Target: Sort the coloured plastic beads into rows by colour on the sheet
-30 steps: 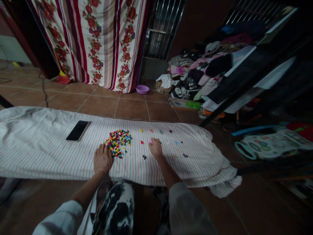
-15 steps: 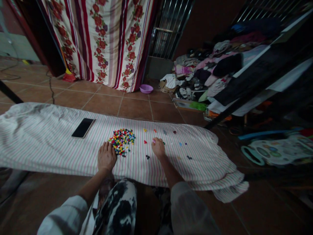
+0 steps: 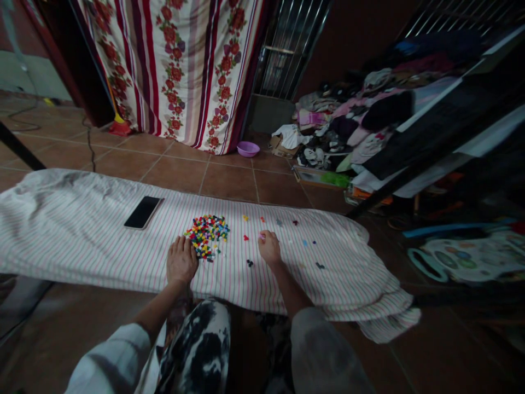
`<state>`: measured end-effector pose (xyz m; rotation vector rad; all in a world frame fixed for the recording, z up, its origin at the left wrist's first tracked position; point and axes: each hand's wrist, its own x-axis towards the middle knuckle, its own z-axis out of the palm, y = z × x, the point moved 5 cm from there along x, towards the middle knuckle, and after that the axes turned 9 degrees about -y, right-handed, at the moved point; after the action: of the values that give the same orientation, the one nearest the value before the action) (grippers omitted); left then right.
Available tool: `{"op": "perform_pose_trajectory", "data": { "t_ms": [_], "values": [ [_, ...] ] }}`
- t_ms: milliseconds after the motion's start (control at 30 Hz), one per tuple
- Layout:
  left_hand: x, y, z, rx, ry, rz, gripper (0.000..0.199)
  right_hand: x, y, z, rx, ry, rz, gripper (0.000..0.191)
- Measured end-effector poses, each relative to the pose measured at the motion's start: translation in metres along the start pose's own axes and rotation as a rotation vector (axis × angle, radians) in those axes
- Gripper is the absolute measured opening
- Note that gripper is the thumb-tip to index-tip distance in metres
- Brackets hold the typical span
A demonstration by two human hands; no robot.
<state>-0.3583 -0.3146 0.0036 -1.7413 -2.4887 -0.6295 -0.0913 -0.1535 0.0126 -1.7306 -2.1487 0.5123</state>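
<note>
My left hand [image 3: 182, 259] lies flat on the striped cloth, fingers stretched out, its tips at the near left edge of a pile of small multicoloured pieces [image 3: 208, 235]. Over a spot to the right of the pile, my right hand [image 3: 269, 247] has its fingers curled together on the cloth. A bit of pink [image 3: 261, 236] shows at those fingertips; whether it is pinched or only touched is hidden. Small same-coloured groups lie around this hand: yellow pieces [image 3: 245, 218], red pieces [image 3: 246, 238], black pieces [image 3: 250, 263] and grey pieces [image 3: 279, 222].
A phone [image 3: 143, 212] lies on the striped cloth [image 3: 82, 230] to the left. Beyond it are the tiled floor, a purple basin [image 3: 248, 149] and a floral curtain [image 3: 184, 71]. Heaped clothes [image 3: 348, 120] stand at the back right, near a slanting dark bar [image 3: 381, 191].
The whole view has shifted slightly to the right in the picture. Both hands keep nearly the same places on the cloth; the right fingers have moved only a little by the pink bit.
</note>
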Motion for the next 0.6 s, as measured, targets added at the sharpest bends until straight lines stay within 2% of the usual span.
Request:
{"op": "perform_pose_trajectory", "data": {
  "t_ms": [167, 300, 600],
  "values": [
    [0.000, 0.001, -0.001, -0.022, -0.009, -0.008, 0.044, -0.005, -0.010, -0.008, -0.008, 0.041, -0.037, 0.025],
    [0.000, 0.001, -0.001, 0.012, 0.009, 0.004, 0.044, -0.012, -0.032, -0.006, 0.021, 0.031, -0.128, 0.022],
    [0.000, -0.001, 0.002, 0.039, 0.014, 0.007, 0.044, -0.030, -0.086, 0.034, 0.047, -0.194, -0.367, 0.015]
  ]
}}
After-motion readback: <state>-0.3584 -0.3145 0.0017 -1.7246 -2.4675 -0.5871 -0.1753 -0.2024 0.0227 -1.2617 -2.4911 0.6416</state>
